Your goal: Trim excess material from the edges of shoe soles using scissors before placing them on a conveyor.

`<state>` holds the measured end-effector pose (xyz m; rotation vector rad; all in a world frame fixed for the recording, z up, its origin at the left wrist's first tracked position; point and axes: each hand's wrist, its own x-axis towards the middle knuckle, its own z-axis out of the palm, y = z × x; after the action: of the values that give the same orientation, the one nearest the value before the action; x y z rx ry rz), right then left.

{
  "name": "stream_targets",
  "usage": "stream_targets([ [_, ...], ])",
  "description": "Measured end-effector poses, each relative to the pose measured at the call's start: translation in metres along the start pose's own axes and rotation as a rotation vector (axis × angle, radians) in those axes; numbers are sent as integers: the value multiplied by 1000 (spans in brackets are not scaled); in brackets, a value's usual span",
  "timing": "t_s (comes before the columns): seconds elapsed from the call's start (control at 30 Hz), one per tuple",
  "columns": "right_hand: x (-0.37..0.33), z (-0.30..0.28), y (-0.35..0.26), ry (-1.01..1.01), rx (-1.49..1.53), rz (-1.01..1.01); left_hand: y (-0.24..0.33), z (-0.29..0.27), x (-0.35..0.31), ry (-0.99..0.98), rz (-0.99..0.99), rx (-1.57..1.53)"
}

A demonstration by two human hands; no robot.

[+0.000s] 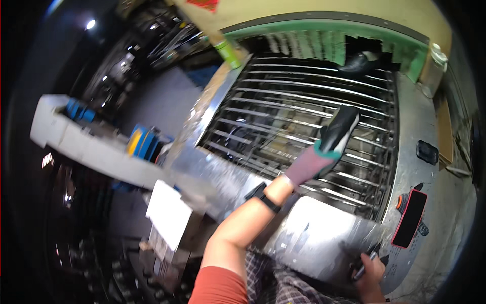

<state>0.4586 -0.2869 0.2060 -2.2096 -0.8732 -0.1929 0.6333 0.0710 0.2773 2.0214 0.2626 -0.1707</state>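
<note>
My left hand (331, 139) wears a grey glove with a teal band and a black palm. It reaches out flat over the bars of a large metal grate (283, 109) set in a steel counter, fingers extended and holding nothing. A black band sits on that wrist. My right hand (372, 273) is bare at the lower right, by the counter's near edge, and is closed around a thin metal tool (365, 267). A second black glove (358, 63) lies at the far end of the grate.
A phone in a red case (410, 218) and a small black object (427, 152) lie on the steel surface (324, 233) right of the grate. A green can (228, 53) stands at the far left corner. A white box (169, 213) and a pale ledge (86, 147) are to the left.
</note>
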Motion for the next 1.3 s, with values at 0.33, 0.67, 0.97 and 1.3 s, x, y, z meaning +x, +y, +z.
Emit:
stream_targets([
  [0.33,10,2,-33,28,-60,24,-67,20,-424,493,-410,-749],
  [0.67,-9,93,-192,-1085,1126,295,-200,149,-584,589,-352,-905],
  [0.97,-38,128,-244,-1578,1246,636,-184,152,-590,597,-238,-1511],
  [1.3,-38,133,-250,-1589,1156,670,-204,157,-590,517,-271,-1582],
])
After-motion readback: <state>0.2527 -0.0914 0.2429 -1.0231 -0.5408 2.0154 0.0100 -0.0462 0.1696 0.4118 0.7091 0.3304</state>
